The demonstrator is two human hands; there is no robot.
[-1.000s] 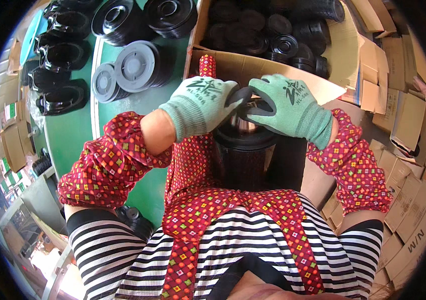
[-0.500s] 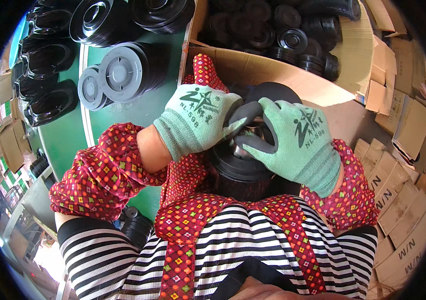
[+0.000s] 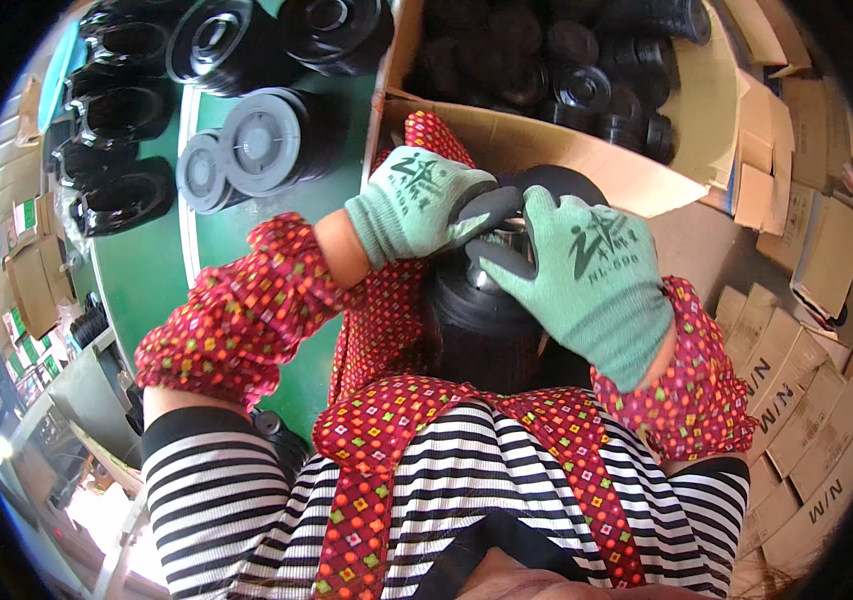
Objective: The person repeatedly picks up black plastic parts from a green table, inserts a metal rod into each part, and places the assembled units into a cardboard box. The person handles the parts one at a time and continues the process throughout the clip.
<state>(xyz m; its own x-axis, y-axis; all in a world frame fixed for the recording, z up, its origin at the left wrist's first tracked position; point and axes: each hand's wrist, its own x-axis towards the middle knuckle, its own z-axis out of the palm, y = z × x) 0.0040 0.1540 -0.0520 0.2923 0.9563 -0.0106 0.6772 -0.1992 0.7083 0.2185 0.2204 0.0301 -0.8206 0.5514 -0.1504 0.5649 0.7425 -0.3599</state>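
Observation:
In front of my body stands a stack of black round plastic parts (image 3: 482, 315), with stepped, ring-like edges. My left hand (image 3: 427, 207), in a pale green glove with dark fingertips, is closed at the top of the stack from the left. From the right, my right hand (image 3: 587, 265), gloved alike, curls its thumb and fingers round the same spot. Between the fingertips shows a shiny part (image 3: 515, 242) on top of the stack; the gloves cover most of it. Another black round piece (image 3: 557, 182) lies just beyond my hands.
A cardboard box (image 3: 547, 140) at the far side holds many black round parts. On the green table (image 3: 232, 265) to the left stand grey discs (image 3: 262, 143), stacked black discs (image 3: 222, 45) and glossy black parts (image 3: 127, 200). Flattened cartons (image 3: 797, 390) lean at the right.
My left hand has moved up and slightly right, its wrist higher. My right hand and the stack sit a little higher in the picture; the view has shifted slightly. Both hands keep their grip.

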